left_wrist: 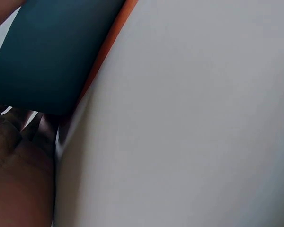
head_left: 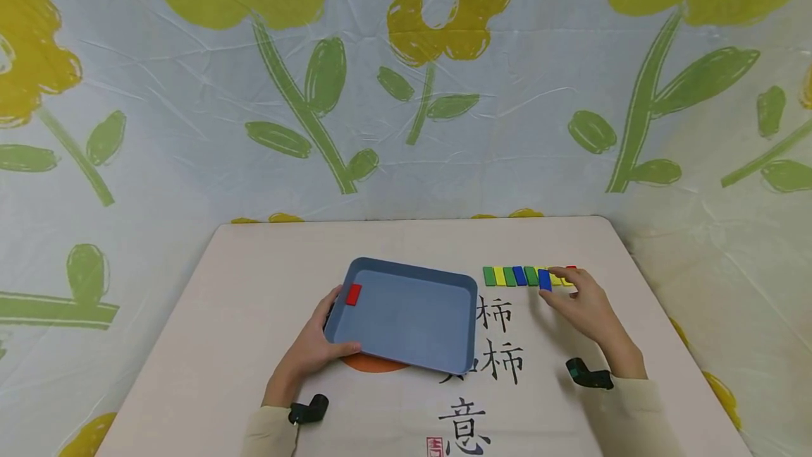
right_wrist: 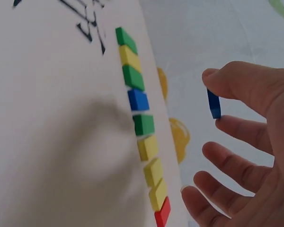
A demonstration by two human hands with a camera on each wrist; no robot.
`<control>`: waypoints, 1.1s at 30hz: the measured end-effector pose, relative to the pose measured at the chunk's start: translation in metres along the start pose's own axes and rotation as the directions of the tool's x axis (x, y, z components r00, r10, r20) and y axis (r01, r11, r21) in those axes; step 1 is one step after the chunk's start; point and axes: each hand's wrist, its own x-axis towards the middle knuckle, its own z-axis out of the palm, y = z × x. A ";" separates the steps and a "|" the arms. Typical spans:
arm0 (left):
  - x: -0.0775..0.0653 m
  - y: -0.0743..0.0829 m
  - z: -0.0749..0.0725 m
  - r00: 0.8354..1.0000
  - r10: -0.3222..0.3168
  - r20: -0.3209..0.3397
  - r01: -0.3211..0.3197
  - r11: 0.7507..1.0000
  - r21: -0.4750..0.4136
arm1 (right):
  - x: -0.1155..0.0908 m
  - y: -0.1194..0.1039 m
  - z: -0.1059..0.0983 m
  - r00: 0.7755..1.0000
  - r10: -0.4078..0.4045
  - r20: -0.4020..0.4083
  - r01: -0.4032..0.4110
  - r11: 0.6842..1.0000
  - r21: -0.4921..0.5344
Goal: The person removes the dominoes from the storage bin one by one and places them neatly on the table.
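Note:
A blue-grey tray (head_left: 406,367) lies on the table, turned slightly, with a red block (head_left: 353,294) inside near its left wall. My left hand (head_left: 315,340) grips the tray's left side, thumb on the near rim; its other fingers are partly hidden by the tray. Between thumb and index finger, my right hand (head_left: 586,309) pinches a small flat blue block (head_left: 545,280), raised above the table. In the right wrist view, the held blue block (right_wrist: 213,104) stands on edge, apart from a row of green, yellow, blue and red blocks, where a green block (right_wrist: 133,78) lies.
The pale tabletop (head_left: 266,288) carries black brush characters (head_left: 466,427) and an orange round print (head_left: 374,364), partly covered by the tray. A flower-printed cloth (head_left: 406,182) hangs behind and on both sides. Each wrist wears a black camera.

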 end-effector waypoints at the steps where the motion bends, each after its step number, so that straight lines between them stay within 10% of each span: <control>1: 0.000 0.000 0.000 1.000 -0.002 0.000 0.002 1.000 0.000 | 0.000 0.003 -0.001 1.000 -0.004 0.004 0.004 1.000 -0.007; 33: 0.000 0.005 -0.002 1.000 -0.030 0.009 0.030 0.999 -0.024 | 0.011 0.088 -0.039 0.999 -0.033 0.025 0.036 0.994 -0.106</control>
